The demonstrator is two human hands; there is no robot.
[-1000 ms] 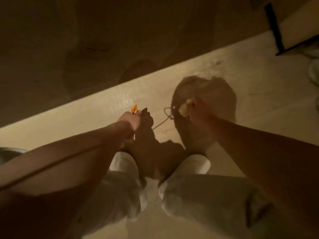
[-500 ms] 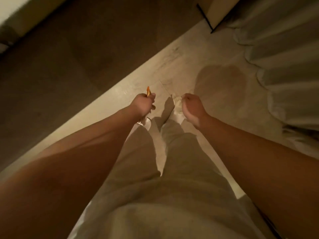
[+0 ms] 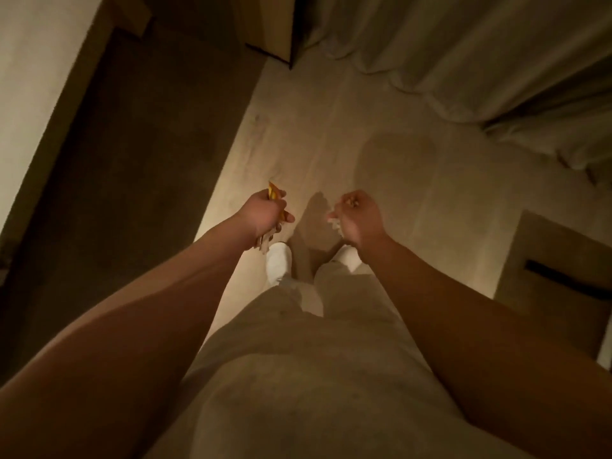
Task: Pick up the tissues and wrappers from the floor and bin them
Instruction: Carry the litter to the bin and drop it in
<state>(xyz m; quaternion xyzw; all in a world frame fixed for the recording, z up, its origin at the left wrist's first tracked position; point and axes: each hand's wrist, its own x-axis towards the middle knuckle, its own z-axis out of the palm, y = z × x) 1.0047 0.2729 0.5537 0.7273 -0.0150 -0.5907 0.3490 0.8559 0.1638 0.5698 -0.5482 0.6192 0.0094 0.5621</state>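
The left hand [image 3: 266,215] is clenched around an orange-yellow wrapper [image 3: 274,193] — its long axis runs from 12 to 6 o'clock through the fist, with pale scraps hanging below. The right hand [image 3: 359,218] is closed on a crumpled tissue [image 3: 334,221], which shows at its 9 o'clock side. Both loads are held above the pale floor [image 3: 331,134], just ahead of the white shoes [image 3: 280,261]. No bin is seen — which hand is nearer to it cannot be told. A curtain [image 3: 480,54] hangs at 1 o'clock.
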